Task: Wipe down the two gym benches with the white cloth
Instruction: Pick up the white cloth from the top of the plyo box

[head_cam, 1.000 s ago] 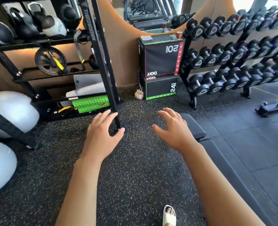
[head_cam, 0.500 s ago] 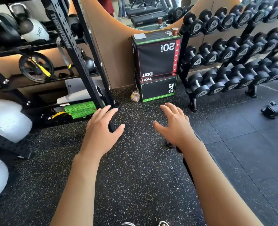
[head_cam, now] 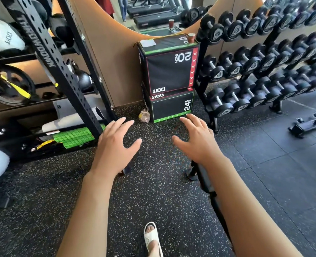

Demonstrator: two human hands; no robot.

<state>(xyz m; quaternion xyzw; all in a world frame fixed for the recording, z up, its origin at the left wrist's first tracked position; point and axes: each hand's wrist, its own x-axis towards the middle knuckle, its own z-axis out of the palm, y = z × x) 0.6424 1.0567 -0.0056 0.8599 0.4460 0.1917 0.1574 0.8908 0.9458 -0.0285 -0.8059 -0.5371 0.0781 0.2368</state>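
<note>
While you've stepped closer to the plyo boxes [head_cam: 169, 78], your left hand [head_cam: 114, 149] and right hand [head_cam: 198, 143] stay spread, empty. What may be the cloth [head_cam: 147, 43] lies ahead; the bench [head_cam: 204, 179] has slid beneath your right forearm.

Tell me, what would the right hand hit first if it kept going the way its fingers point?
Probably the lower plyo box: the right hand points toward its green bottom edge. Depth is unclear.

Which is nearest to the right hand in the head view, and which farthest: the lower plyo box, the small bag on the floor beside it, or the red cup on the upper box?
From the right hand:
1. Lower plyo box, just beyond the fingertips.
2. Small bag, on the floor left of that box.
3. Red cup, up on the upper box, by the wall.
</note>
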